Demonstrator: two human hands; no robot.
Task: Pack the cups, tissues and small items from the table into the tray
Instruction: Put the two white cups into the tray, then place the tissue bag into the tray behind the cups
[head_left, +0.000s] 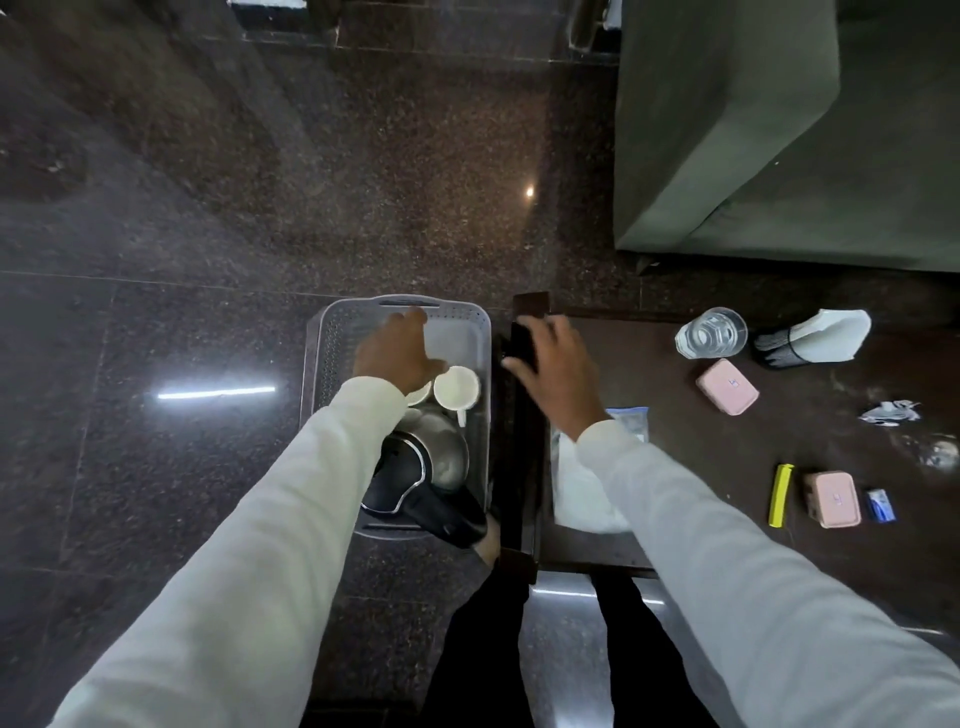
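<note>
Tray (332, 353): a grey perforated plastic one, standing on the dark speckled floor (208, 234) just off the end of the tabletop (675, 452). My left hand (397, 353) is over its middle, back of the hand up; the fingers reach toward the far wall and I cannot tell whether they are straight or curled. Directly beside my left thumb sits a white cup (457, 387), mouth up, handle toward me. Partly under my left wrist lies a second white cup (420, 396), mostly hidden. Nearer my body than the left hand, a steel kettle (441, 452) with a black handle fills the near end of the tray.

My right hand (558, 364) rests on the dark wooden edge of the tabletop, its fingers curled round a black object (521, 340) that I cannot identify. Under my right sleeve lies a white tissue pack (582, 488) with a blue-edged packet (631, 423) beside it.

Well to the right of that hand stand a clear glass (712, 332), a holder with white napkins (826, 338), two pink boxes (727, 387) (834, 499), a yellow strip (781, 493), a small blue packet (880, 505) and a crumpled wrapper (891, 413). Beyond the tabletop is a grey-green upholstered seat (779, 130).
</note>
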